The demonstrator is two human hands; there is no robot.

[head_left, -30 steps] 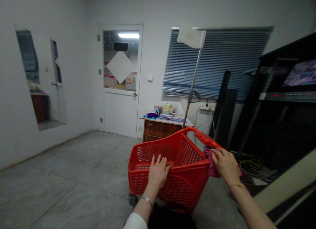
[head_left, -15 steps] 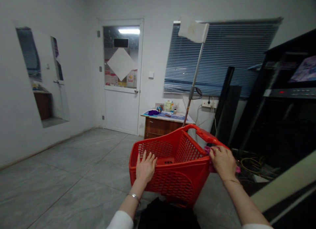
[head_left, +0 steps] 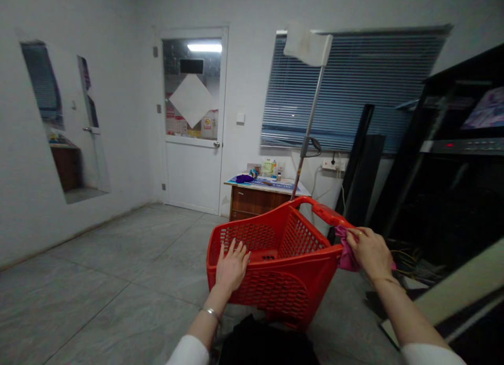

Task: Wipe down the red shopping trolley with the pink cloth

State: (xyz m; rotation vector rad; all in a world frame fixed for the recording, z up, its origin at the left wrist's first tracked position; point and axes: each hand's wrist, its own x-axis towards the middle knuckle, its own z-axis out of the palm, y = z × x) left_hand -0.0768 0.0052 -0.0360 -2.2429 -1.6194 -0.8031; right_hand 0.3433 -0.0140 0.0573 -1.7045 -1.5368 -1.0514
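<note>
One hand (head_left: 231, 266) flat on basket rim (head_left: 275, 263)

The right hand (head_left: 371, 251) hides most of the pink cloth (head_left: 346, 256); small items (head_left: 268, 169) on the desk (head_left: 252, 202) are too tiny to identify.

A bare back room or storeroom, perhaps behind a shop or office. It has large grey floor tiles (head_left: 98, 281) and plain white walls (head_left: 252, 8). On the far side are a white door (head_left: 192, 178) with paper notices on its glass pane, blue slatted blinds (head_left: 374, 92) and a small wooden cabinet (head_left: 252, 202) topped with bottles. A long-handled mop (head_left: 311, 118) and black boards (head_left: 358, 160) lean there; a red plastic mesh shopping trolley (head_left: 283, 291) stands near.
</note>
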